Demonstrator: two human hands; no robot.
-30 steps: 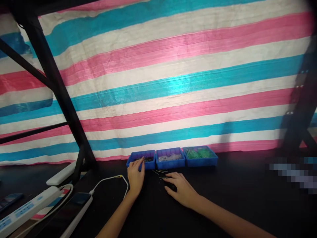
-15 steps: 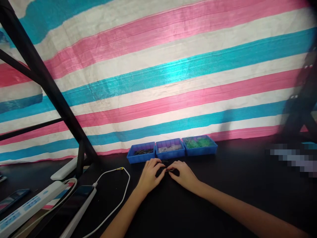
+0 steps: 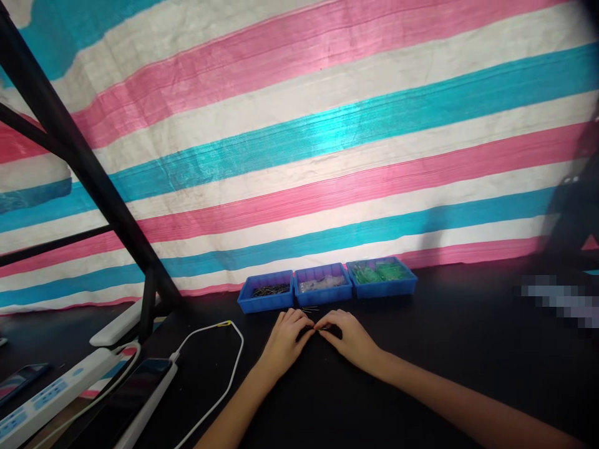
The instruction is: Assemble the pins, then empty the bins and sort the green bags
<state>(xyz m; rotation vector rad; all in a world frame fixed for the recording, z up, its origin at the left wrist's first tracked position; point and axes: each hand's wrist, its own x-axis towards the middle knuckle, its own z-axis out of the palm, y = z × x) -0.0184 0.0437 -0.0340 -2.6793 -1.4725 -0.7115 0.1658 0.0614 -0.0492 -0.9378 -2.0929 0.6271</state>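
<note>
My left hand and my right hand meet over the black table, thumbs and fingers pinched with their tips almost touching. Something thin and small seems to be between the fingertips, too small to make out. Just beyond my left fingers lie a few loose thin metal pins. Behind the hands stand three blue trays in a row. The left tray holds many dark thin pins, the middle tray has clear or whitish small pieces, and in the right tray are green pieces.
To the left lie a phone with a white cable looping near my left forearm, a white power strip and another phone. A black metal frame rises at the left. Striped sheeting hangs behind the table.
My fingertips have come closer together, and the thin piece seen between them is now mostly hidden. The whole view has shifted slightly.
</note>
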